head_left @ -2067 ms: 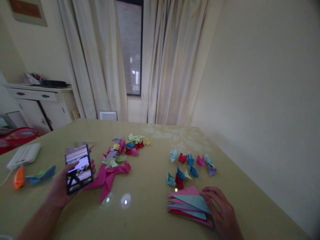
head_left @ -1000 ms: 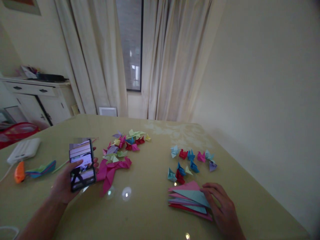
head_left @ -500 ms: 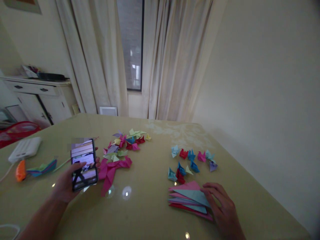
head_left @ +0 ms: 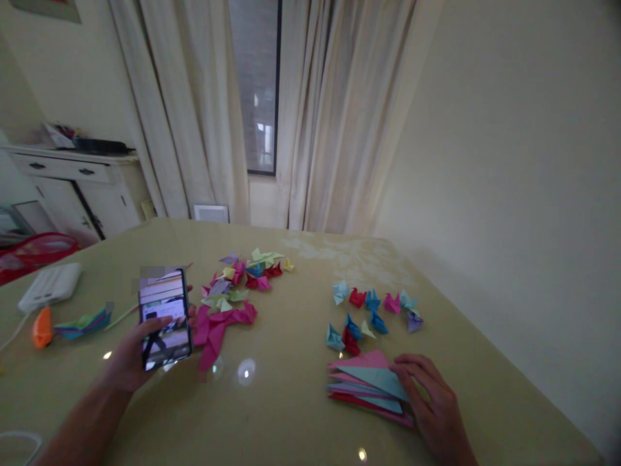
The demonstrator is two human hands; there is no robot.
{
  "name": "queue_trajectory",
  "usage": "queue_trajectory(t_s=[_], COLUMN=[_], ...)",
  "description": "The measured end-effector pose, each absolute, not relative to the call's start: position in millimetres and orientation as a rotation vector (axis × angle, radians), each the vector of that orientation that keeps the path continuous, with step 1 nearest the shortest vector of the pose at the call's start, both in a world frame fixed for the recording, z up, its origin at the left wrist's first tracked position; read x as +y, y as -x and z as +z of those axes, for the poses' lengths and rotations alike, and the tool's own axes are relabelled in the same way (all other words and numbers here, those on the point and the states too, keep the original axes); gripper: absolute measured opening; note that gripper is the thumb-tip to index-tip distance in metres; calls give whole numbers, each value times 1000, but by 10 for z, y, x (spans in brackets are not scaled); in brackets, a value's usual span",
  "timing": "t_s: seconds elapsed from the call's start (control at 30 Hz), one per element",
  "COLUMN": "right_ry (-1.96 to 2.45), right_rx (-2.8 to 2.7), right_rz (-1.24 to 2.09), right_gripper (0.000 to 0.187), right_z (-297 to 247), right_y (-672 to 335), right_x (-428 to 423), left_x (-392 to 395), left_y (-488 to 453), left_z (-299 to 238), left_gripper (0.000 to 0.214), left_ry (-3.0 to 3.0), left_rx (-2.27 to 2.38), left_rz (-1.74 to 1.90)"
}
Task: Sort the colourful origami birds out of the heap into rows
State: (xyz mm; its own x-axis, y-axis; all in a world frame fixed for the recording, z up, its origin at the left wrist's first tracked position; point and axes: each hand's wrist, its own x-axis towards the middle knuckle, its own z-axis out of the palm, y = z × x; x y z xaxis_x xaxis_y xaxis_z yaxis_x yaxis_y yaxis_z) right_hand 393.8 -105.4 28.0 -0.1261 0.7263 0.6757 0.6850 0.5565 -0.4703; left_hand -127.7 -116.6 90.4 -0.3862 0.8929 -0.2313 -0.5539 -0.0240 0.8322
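A smartphone [head_left: 165,320] with a lit screen is gripped in my left hand [head_left: 127,356], its thumb over the display. My right hand [head_left: 431,398] has its fingers curled at the right end of a stack of folded colored paper [head_left: 363,388], in pink, light blue, lilac and red. The stack lies on the table, and my palm hides its right end. Just behind it are several small origami pieces [head_left: 352,340] in blue, red, pink and pale green. A larger magenta folded paper piece [head_left: 213,333] lies right of the phone.
More origami pieces [head_left: 242,275] form a heap at mid-table. On the left are an orange cutter-like object [head_left: 43,328], blue-green folded paper [head_left: 85,325] and a white box with a cable [head_left: 51,285]. The table [head_left: 291,414] has a wall along its right side and curtains [head_left: 339,116] behind.
The view has shifted very slightly. Both hands stay in place, with the phone and the paper stack as they were.
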Motion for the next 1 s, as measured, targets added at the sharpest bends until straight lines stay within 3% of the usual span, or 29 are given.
queue_trajectory(t_s=[0.43, 0.77, 1.0], right_ry=[1189, 1179, 1180], right_rx=[-1843, -1853, -1855], right_rz=[83, 73, 79], right_gripper=[39, 39, 37], right_z=[257, 269, 256], right_y=[-3943, -3940, -3953], right_x=[-1052, -1046, -1044], left_x=[-1163, -1166, -1198], left_y=[1334, 1344, 1305], left_z=[829, 808, 838], left_gripper=[92, 79, 86], left_ry=[-468, -479, -584], left_rx=[1115, 1231, 1177], left_rz=[1627, 1600, 1617])
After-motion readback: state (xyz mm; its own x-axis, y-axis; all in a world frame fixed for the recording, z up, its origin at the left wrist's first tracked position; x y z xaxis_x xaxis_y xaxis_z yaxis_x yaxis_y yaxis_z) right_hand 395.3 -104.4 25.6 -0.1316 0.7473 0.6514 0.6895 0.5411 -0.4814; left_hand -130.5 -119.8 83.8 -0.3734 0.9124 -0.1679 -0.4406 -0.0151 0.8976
